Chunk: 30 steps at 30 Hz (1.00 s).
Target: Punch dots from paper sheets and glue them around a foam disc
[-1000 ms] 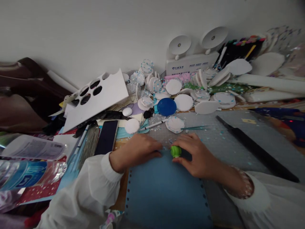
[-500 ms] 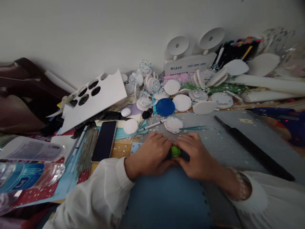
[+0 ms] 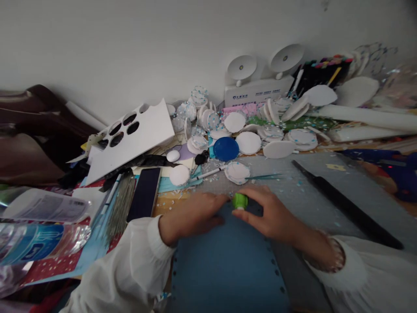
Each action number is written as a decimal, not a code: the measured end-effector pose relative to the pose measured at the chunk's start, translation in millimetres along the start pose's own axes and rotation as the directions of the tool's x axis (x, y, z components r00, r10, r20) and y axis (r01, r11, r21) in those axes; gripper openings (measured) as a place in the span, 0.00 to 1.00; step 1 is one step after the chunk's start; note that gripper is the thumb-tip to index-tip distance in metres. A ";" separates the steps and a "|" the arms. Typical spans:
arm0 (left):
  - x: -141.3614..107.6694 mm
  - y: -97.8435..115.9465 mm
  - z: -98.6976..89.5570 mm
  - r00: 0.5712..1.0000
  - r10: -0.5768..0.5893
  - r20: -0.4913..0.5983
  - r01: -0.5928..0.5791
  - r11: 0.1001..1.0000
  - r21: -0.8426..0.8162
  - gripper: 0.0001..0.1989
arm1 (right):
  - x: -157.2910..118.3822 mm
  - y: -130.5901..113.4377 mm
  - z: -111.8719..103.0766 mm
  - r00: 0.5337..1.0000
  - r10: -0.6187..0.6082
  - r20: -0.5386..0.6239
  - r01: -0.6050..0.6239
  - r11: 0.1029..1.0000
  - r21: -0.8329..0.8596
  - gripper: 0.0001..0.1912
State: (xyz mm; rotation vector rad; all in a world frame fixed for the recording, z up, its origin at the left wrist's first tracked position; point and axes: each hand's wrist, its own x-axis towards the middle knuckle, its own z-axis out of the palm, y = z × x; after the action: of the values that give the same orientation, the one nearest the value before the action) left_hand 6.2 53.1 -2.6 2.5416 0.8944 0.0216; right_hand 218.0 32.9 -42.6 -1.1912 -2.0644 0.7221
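A small green piece with a pale underside [image 3: 240, 201], like a craft punch, stands at the far edge of a blue sheet [image 3: 228, 265]. Thumb and forefinger of my right hand [image 3: 270, 213] close around it from the right. On its left, my left hand [image 3: 195, 213] rests over the sheet's far left corner. Its fingers are stretched out and apart from the thumb, with nothing visible between them, and they stop just short of the green piece. Dark spots that look like holes run down both side edges of the sheet.
A long black knife [image 3: 352, 204] lies on the grey cutting mat [image 3: 325, 217] at right. Behind my hands are white foam discs [image 3: 249, 142], a blue disc [image 3: 226, 148] and tweezers [image 3: 263, 176]. A phone [image 3: 144, 194] and water bottle [image 3: 42, 241] are at left.
My left hand has let go of the green piece and drawn back left. The right hand has loosened to a thumb-and-finger hold, so more of the green piece shows.
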 end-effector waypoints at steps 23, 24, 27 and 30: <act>-12.1 -9.0 4.2 0.985 -0.122 0.120 0.160 0.905 -0.394 0.11 | 12.4 9.0 -14.2 0.792 0.273 0.546 -0.593 0.135 0.794 0.28; -12.8 -10.6 5.3 0.985 -0.122 0.121 0.163 0.881 -0.445 0.11 | 12.7 6.9 -15.3 0.787 0.267 0.557 -0.602 0.132 0.787 0.28; -13.6 -13.7 8.1 0.980 -0.132 0.152 0.198 0.768 -0.609 0.12 | 11.3 0.9 -16.8 0.798 0.307 0.519 -0.594 0.249 0.765 0.27; -12.4 -14.6 10.8 0.974 -0.166 0.153 0.226 0.678 -0.700 0.11 | 7.5 1.9 -14.7 0.836 0.319 0.446 -0.547 0.426 0.721 0.25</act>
State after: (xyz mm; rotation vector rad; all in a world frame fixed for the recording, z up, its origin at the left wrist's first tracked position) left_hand -10.6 51.4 -16.7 1.6924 0.8987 0.1714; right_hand 227.2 42.5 -32.6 -1.0522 -1.1838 1.9399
